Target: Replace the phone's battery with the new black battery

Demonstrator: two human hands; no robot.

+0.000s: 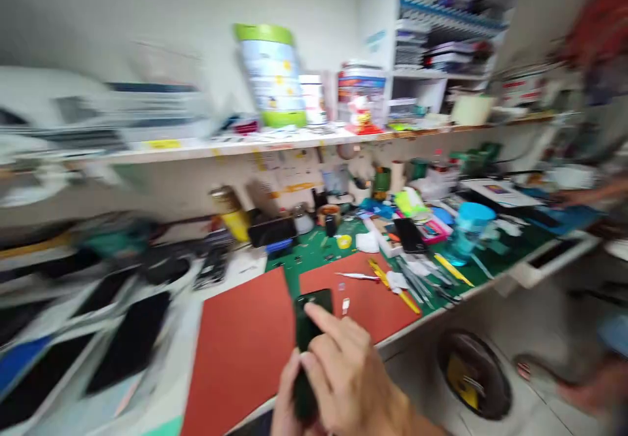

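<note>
A dark phone (314, 299) is held upright over the front edge of the bench, its upper end pointing away from me. My left hand (286, 397) wraps round its lower part, mostly hidden behind my right hand. Across the phone lies my right hand (350, 364), the index finger stretched out and touching near its top end, the other fingers bent. Under and beside the phone are two red mats (250, 331). On the right-hand one (387, 312) lie a thin white tool (358, 276), a yellow cutter-like tool (392, 285) and a small pale piece (346, 305).
Several dark screens (130, 341) lie at the left. Tweezers (415, 282), another phone (409, 235) and a blue cup (471, 230) stand or lie to the right. A shelf (304, 140) runs above the bench; a bin (473, 374) stands on the floor. Someone's arm (596, 193) shows at far right.
</note>
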